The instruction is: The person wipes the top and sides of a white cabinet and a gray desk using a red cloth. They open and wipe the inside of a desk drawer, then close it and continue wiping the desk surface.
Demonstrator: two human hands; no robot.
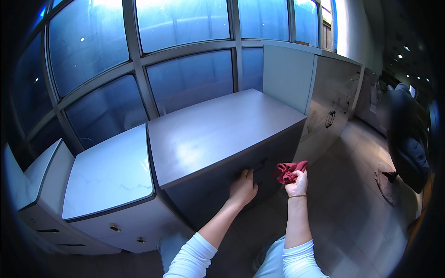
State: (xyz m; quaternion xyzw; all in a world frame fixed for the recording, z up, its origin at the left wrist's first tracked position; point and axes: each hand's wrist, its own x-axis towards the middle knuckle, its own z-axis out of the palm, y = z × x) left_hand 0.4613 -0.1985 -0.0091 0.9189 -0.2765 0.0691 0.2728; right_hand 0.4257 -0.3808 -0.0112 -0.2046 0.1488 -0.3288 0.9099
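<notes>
My right hand [297,183] grips a crumpled red cloth [291,171], held in the air to the right of a dark-fronted cabinet. My left hand [244,187] is at that cabinet's dark front [205,189], just below the top's front edge. Its fingertips are beside a dark door handle [260,164]; the shadow hides whether they grip anything. The cabinet's smooth grey top [222,125] reflects light from the windows.
On the left stands a white cabinet with a marble-patterned top [111,173] and small knobs [115,228]. A taller cabinet [288,74] with dark handles [330,119] adjoins at right. Framed windows [184,24] run behind. A person [406,139] and a bag [385,184] are at far right.
</notes>
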